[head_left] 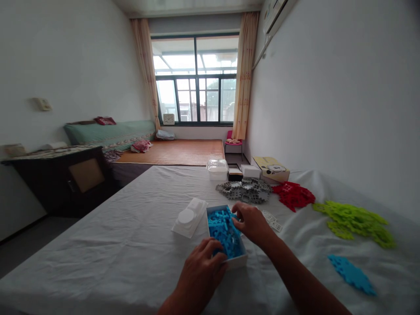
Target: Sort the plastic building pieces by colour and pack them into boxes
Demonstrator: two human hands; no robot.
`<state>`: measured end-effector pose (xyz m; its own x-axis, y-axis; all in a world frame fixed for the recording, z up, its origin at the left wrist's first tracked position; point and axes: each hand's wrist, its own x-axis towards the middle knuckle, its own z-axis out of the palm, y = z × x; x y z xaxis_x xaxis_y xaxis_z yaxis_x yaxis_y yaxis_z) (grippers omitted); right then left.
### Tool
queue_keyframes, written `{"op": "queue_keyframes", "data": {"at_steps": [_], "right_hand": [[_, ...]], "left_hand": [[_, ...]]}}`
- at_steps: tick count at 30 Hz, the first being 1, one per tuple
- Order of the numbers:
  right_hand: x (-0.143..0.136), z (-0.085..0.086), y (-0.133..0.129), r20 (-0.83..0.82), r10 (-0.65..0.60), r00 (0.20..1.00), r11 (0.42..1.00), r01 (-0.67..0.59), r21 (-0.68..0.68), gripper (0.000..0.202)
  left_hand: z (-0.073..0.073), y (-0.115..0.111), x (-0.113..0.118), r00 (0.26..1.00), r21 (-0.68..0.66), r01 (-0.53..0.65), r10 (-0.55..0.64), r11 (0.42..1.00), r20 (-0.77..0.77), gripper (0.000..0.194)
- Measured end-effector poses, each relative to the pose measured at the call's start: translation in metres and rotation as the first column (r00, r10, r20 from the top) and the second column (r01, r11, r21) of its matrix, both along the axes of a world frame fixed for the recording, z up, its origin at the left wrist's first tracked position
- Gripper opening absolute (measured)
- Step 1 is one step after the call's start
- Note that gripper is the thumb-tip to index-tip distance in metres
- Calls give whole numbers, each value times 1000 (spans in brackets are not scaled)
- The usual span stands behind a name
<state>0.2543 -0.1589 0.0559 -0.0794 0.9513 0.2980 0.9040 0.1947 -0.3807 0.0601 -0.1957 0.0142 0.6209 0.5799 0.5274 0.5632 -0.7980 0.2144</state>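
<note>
A white box (236,262) full of blue plastic pieces (226,232) stands on the white-sheeted surface. My left hand (206,267) rests at the box's near left edge, fingers curled over the rim onto the pieces; what its fingertips hold, if anything, is hidden. At the far right edge of the box, my right hand (249,221) pinches a blue piece between thumb and fingers, over the other pieces. Left of the box lies a white molded plastic tray (189,217) with a round raised part.
Grey pieces (246,190), red pieces (293,195) and lime green pieces (361,222) lie behind and to the right. A flat blue piece (351,274) is at the right. Along the back stand a clear container (217,169), small boxes (250,171) and a yellow box (271,168).
</note>
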Motion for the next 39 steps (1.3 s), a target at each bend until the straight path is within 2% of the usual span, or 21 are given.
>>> {"op": "queue_keyframes", "data": {"at_steps": [2, 5, 8, 10, 13, 15, 17, 20, 22, 23, 25, 28, 31, 34, 36, 38, 39], "right_hand": [[-6, 2, -6, 38, 23, 999, 999, -24, 33, 14], [-10, 3, -10, 14, 157, 987, 987, -158, 24, 15], [-7, 1, -4, -11, 102, 995, 990, -101, 96, 25], [-4, -3, 3, 55, 71, 996, 991, -77, 111, 25], [-4, -9, 11, 147, 168, 975, 983, -176, 44, 25], [3, -9, 9, 138, 192, 972, 977, -202, 62, 32], [23, -6, 0, 112, 119, 987, 981, -134, 143, 36], [82, -11, -31, 132, -98, 986, 980, 72, 187, 34], [131, -30, -61, 195, -279, 940, 956, 253, 147, 36], [155, -43, -76, 219, -371, 903, 928, 352, 121, 39], [194, -73, -102, 249, -478, 842, 875, 482, 50, 43], [228, -109, -120, 218, -503, 837, 850, 524, -50, 36], [244, -122, -119, 153, -467, 871, 876, 479, -55, 29], [258, -118, -117, 74, -471, 879, 875, 476, -87, 27], [258, -106, -116, 17, -483, 875, 866, 481, -141, 24], [239, -85, -111, -36, -478, 878, 864, 462, -198, 22], [220, -71, -105, -63, -452, 890, 877, 431, -213, 23]], "left_hand": [[-1, 0, -1, 1000, 1, -1, 1, 1000, 0, 8], [-2, 1, -4, 1000, 8, -8, 7, 1000, 9, 11], [-3, 1, -5, 1000, 20, -12, 12, 1000, 28, 13], [-3, 0, -5, 999, 20, -15, 14, 1000, 32, 15], [-2, -1, -4, 1000, 39, -12, 12, 999, 20, 15], [0, 1, -4, 1000, 87, -22, 22, 996, 3, 19], [1, 5, -4, 998, 148, -48, 52, 988, -24, 31], [2, 14, -2, 993, 187, -61, 79, 981, -91, 41], [2, 17, 3, 991, 169, -38, 59, 985, -122, 42], [2, 18, 6, 991, 151, -30, 49, 988, -127, 42], [2, 16, 13, 993, 117, -35, 48, 993, -112, 39], [3, 12, 19, 993, 101, -85, 92, 991, -73, 35], [4, 8, 13, 990, 126, -121, 129, 985, -61, 36], [5, 6, -7, 987, 152, -140, 151, 978, -60, 38], [5, 6, -22, 984, 155, -160, 170, 975, -51, 37], [4, 5, -32, 981, 144, -185, 192, 972, -39, 35], [4, 5, -35, 979, 133, -196, 202, 972, -35, 34]]}}
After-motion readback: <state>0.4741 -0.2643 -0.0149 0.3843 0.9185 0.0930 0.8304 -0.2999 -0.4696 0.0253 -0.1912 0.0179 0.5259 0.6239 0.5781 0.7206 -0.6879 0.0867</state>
